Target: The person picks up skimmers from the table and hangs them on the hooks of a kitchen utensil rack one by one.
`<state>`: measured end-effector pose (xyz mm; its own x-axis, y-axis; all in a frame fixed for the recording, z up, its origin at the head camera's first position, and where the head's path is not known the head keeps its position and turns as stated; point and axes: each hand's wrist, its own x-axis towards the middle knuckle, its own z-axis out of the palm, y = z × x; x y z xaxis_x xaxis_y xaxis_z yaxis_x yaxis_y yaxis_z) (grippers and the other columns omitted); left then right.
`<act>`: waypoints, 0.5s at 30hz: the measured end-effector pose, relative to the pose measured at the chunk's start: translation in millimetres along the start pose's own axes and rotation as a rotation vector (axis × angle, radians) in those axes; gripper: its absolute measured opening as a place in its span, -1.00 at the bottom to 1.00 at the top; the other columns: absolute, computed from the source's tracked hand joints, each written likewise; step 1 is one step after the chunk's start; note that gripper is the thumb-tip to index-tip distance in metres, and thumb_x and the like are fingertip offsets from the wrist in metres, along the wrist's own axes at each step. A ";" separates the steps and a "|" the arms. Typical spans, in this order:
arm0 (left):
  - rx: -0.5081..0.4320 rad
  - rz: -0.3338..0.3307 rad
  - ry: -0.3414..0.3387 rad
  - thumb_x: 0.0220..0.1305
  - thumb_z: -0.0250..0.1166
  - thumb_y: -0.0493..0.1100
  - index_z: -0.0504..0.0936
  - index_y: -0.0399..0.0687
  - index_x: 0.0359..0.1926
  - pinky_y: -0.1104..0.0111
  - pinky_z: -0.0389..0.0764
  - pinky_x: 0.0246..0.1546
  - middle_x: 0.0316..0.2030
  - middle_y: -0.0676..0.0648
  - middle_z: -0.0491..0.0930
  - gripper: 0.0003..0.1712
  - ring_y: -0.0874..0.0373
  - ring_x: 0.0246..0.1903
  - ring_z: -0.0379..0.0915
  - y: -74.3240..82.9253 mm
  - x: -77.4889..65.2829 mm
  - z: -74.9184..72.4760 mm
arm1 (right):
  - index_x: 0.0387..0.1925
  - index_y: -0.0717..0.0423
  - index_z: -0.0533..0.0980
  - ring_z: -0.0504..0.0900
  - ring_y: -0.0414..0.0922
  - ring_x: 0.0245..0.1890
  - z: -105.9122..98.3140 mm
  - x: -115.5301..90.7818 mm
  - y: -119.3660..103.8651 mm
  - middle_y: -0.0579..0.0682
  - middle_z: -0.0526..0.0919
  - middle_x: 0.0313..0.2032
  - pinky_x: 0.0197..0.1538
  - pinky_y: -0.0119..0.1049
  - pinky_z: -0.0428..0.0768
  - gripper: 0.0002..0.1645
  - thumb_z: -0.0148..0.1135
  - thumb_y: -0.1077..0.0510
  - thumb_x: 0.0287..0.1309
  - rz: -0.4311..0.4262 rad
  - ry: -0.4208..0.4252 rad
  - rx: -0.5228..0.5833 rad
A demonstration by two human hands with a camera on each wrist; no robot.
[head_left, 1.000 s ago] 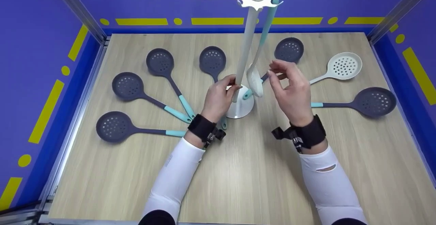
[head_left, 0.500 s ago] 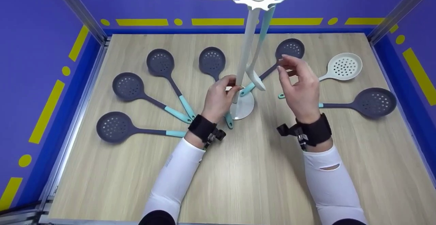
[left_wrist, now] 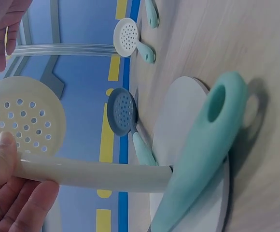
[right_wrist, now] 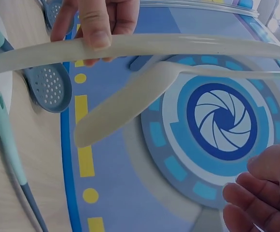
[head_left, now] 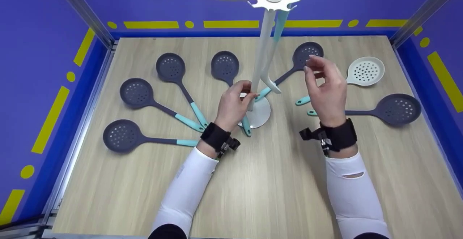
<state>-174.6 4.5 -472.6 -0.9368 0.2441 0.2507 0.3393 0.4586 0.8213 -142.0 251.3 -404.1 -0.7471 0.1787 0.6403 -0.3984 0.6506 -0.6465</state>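
We see the left hand [head_left: 233, 106] wrapped around the lower part of the white stand pole [head_left: 261, 56], thumb and fingers curled round it just above the round base [head_left: 261, 113] on the wooden table [head_left: 267, 181]. A white slotted spoon [head_left: 272, 73] with a teal handle hangs from one of the hooks at the top of the stand, its head beside the pole, near the base. The right hand [head_left: 325, 90] hovers to the right of the hanging spoon, fingers loosely bent and holding nothing, apart from it. Dark slotted spoons [head_left: 135, 92] lie fanned out on the table around the base, and another white spoon [head_left: 364, 71] lies behind the right hand.
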 end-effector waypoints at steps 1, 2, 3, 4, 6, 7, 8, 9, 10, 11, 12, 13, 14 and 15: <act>-0.004 0.000 -0.001 0.43 0.37 0.01 0.62 -0.03 0.15 0.47 0.71 -0.05 -0.02 0.00 0.71 -0.62 0.19 0.03 0.67 0.1 -0.1 0.3 | 0.17 0.17 0.63 0.70 -0.11 -0.05 0.7 0.1 1.2 0.06 0.77 -0.04 -0.03 -0.50 0.58 -0.66 0.29 0.15 0.45 0.011 -0.005 -0.001; -0.007 0.001 -0.002 0.43 0.37 0.00 0.62 -0.03 0.15 0.48 0.72 -0.06 -0.02 0.00 0.71 -0.63 0.19 0.02 0.66 0.2 -0.3 0.6 | 0.17 0.15 0.63 0.70 -0.11 -0.04 1.8 0.0 2.9 0.06 0.76 -0.04 -0.03 -0.50 0.59 -0.67 0.29 0.15 0.45 0.022 -0.013 -0.003; -0.009 0.004 -0.002 0.43 0.38 0.01 0.62 -0.04 0.14 0.48 0.71 -0.06 -0.03 0.00 0.70 -0.63 0.19 0.02 0.66 0.2 -0.4 1.0 | 0.17 0.14 0.63 0.70 -0.11 -0.04 3.1 -0.2 4.9 0.05 0.76 -0.04 -0.02 -0.49 0.60 -0.67 0.29 0.15 0.45 0.034 -0.021 -0.005; -0.008 0.008 -0.002 0.43 0.38 0.01 0.61 -0.04 0.13 0.49 0.71 -0.06 -0.03 -0.01 0.70 -0.63 0.19 0.02 0.66 0.3 -0.6 1.4 | 0.17 0.13 0.63 0.70 -0.11 -0.03 4.6 -0.5 7.1 0.05 0.75 -0.03 -0.01 -0.48 0.60 -0.67 0.29 0.16 0.45 0.046 -0.031 -0.005; 0.000 0.016 0.000 0.43 0.37 0.02 0.60 -0.04 0.12 0.50 0.70 -0.05 -0.04 -0.01 0.69 -0.63 0.19 0.01 0.66 0.5 -0.7 2.1 | 0.18 0.12 0.63 0.69 -0.10 -0.01 8.1 -1.4 11.6 0.06 0.74 -0.03 0.00 -0.44 0.60 -0.67 0.29 0.17 0.45 0.067 -0.050 -0.002; 0.007 0.020 0.000 0.43 0.37 0.02 0.60 -0.04 0.11 0.51 0.70 -0.04 -0.04 -0.01 0.69 -0.64 0.19 0.01 0.66 0.6 -0.8 2.4 | 0.18 0.12 0.63 0.68 -0.10 0.00 9.9 -1.9 14.2 0.06 0.73 -0.02 0.00 -0.44 0.60 -0.66 0.29 0.17 0.45 0.077 -0.059 -0.003; 0.013 0.026 0.002 0.44 0.37 0.02 0.59 -0.05 0.11 0.51 0.70 -0.03 -0.04 -0.01 0.68 -0.64 0.18 0.02 0.66 0.7 -0.9 2.7 | 0.19 0.13 0.62 0.68 -0.09 0.01 11.7 -2.4 17.2 0.08 0.72 -0.01 0.01 -0.43 0.59 -0.66 0.29 0.18 0.45 0.084 -0.072 -0.005; 0.018 0.030 0.005 0.44 0.36 0.02 0.59 -0.06 0.11 0.51 0.69 -0.02 -0.03 -0.02 0.68 -0.64 0.17 0.03 0.66 0.8 -0.9 2.9 | 0.20 0.14 0.61 0.67 -0.09 0.02 13.3 -2.9 19.8 0.09 0.72 0.01 0.01 -0.43 0.58 -0.65 0.29 0.18 0.45 0.091 -0.083 -0.007; 0.024 0.034 0.006 0.45 0.36 0.01 0.58 -0.07 0.11 0.51 0.69 -0.01 -0.03 -0.03 0.67 -0.64 0.17 0.04 0.66 0.8 -1.0 3.1 | 0.21 0.15 0.61 0.67 -0.09 0.03 14.9 -3.1 22.4 0.10 0.71 0.03 0.01 -0.43 0.57 -0.64 0.28 0.18 0.46 0.099 -0.096 -0.010; 0.026 0.036 0.008 0.46 0.35 0.00 0.58 -0.07 0.11 0.50 0.69 0.00 -0.02 -0.03 0.67 -0.65 0.16 0.04 0.66 0.9 -1.0 3.3 | 0.21 0.16 0.60 0.66 -0.07 0.04 16.4 -3.2 24.6 0.10 0.70 0.04 0.02 -0.42 0.57 -0.64 0.28 0.18 0.46 0.109 -0.109 -0.017; 0.028 0.037 0.009 0.46 0.35 0.00 0.57 -0.08 0.11 0.50 0.68 0.01 -0.02 -0.04 0.67 -0.65 0.16 0.05 0.66 0.8 -1.0 3.5 | 0.22 0.16 0.60 0.66 -0.07 0.06 17.7 -3.1 27.1 0.11 0.69 0.06 0.03 -0.41 0.57 -0.64 0.27 0.18 0.46 0.118 -0.127 -0.029; 0.026 0.037 0.009 0.47 0.35 -0.01 0.57 -0.08 0.11 0.50 0.68 0.01 -0.02 -0.04 0.66 -0.65 0.15 0.05 0.66 0.5 -1.1 3.7 | 0.22 0.16 0.59 0.65 -0.06 0.08 18.9 -2.8 29.4 0.11 0.68 0.08 0.05 -0.40 0.56 -0.63 0.27 0.18 0.47 0.130 -0.148 -0.042; 0.022 0.038 0.010 0.47 0.35 -0.01 0.56 -0.09 0.11 0.50 0.69 0.01 -0.02 -0.04 0.66 -0.66 0.15 0.05 0.67 0.3 -1.2 3.7 | 0.23 0.16 0.59 0.64 -0.05 0.09 20.1 -2.3 31.6 0.11 0.67 0.09 0.07 -0.36 0.58 -0.63 0.26 0.18 0.47 0.140 -0.169 -0.058; 0.017 0.038 0.010 0.47 0.35 -0.01 0.56 -0.09 0.11 0.50 0.69 0.01 -0.02 -0.04 0.66 -0.66 0.15 0.05 0.67 0.0 -1.2 3.8 | 0.24 0.16 0.58 0.64 -0.03 0.11 21.2 -1.5 33.7 0.12 0.66 0.10 0.10 -0.31 0.59 -0.62 0.26 0.18 0.47 0.146 -0.191 -0.075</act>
<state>-173.2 7.4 -474.8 -0.9241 0.2528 0.2864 0.3756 0.4640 0.8023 -165.5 257.3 -435.7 -0.8838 0.1367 0.4474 -0.2432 0.6827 -0.6890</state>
